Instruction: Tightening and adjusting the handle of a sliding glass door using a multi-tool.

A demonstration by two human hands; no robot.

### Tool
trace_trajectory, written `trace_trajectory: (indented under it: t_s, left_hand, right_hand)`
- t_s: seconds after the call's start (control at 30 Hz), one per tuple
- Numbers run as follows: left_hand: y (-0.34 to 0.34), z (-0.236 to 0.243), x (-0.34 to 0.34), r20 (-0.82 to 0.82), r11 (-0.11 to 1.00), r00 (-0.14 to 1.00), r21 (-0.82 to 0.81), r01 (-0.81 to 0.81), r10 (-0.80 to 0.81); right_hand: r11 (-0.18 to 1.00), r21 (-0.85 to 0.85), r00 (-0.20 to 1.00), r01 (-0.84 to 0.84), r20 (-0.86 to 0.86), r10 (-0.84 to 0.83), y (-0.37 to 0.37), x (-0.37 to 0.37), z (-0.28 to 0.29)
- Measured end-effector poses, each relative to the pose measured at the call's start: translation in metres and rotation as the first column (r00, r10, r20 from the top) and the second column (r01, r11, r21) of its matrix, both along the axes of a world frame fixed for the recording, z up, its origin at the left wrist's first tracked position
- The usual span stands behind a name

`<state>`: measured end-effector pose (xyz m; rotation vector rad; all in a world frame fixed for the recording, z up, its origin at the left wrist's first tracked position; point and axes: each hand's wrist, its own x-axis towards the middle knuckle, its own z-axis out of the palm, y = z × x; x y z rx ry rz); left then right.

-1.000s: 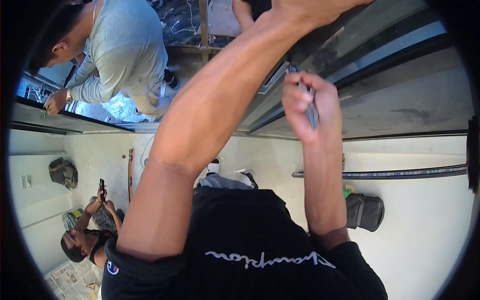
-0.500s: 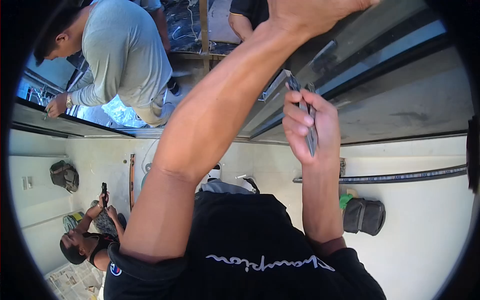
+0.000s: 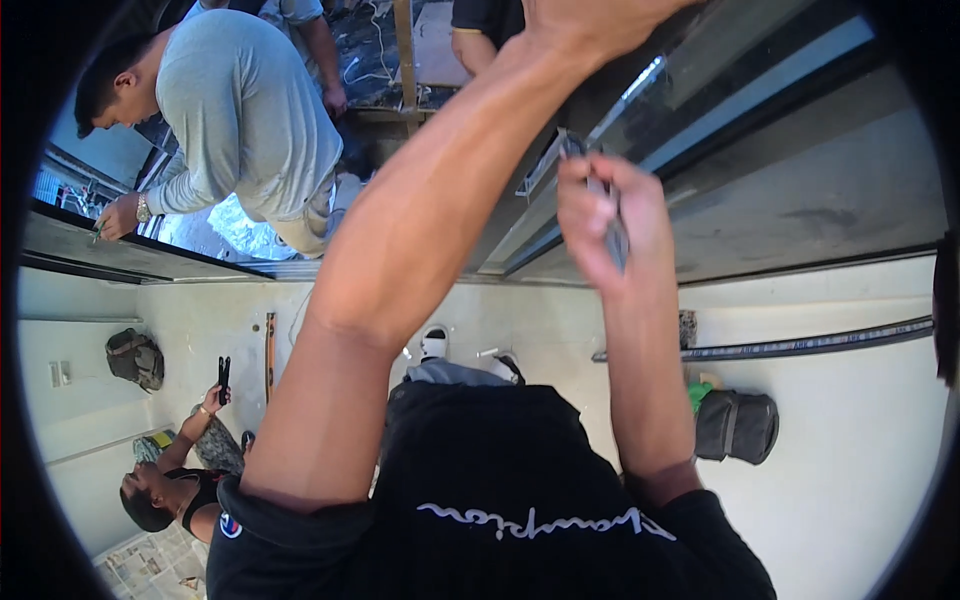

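gripping a slim grey metal tool (image 3: 617, 243) in the right hand (image 3: 638, 225), with fingers (image 3: 580, 207) curled narrow around the middle of it. held with the long axis running nearly along the right forearm (image 3: 645, 380), tipped a little left at the far end. pointing, beyond the fingertips, ahead and slightly left, close to a pale-edged metal strip (image 3: 545, 170); touching or apart, impossible to tell. reaching higher, straight ahead of those fingers, with the left hand (image 3: 595, 25), farther from the tool than the right; cut off at the upper edge, so cannot tell whether wide, narrow or holding anything. backed, to the right of the fingers, by dark rails (image 3: 770, 120) and a grey panel (image 3: 800, 205). trailed, back past the right wrist, by a dark bag (image 3: 738, 425). accompanied, well off to the left, by a co-worker in a grey shirt (image 3: 245, 110), bent over.
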<state>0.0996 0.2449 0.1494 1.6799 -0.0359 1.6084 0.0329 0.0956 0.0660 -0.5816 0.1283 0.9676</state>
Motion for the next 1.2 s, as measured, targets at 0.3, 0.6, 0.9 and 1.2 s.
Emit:
trace_trajectory:
  t_s: [0.3,0.6,0.9,1.2]
  left_hand:
    - [0.003,0.001,-0.004,0.023,0.992,0.992,-0.036,0.122,-0.121]
    - [0.006,-0.001,-0.023,-0.160,0.943,0.935,-0.158,0.293,-0.317]
    - [0.022,-0.136,-0.086,-0.537,0.973,0.839,0.135,0.185,-0.084]
    - [0.005,-0.142,-0.053,-0.701,0.972,0.675,-0.123,0.199,-0.227]
  right_hand:
    - [0.986,-0.030,0.987,0.161,-0.001,-0.161,0.003,-0.020,0.012]
    - [0.984,-0.170,0.986,0.058,0.164,-0.030,-0.083,-0.061,-0.017]
    - [0.871,-0.423,0.965,0.250,0.180,-0.189,-0.215,-0.133,-0.108]
    - [0.837,-0.510,0.962,0.198,0.263,-0.068,-0.205,-0.122,-0.124]
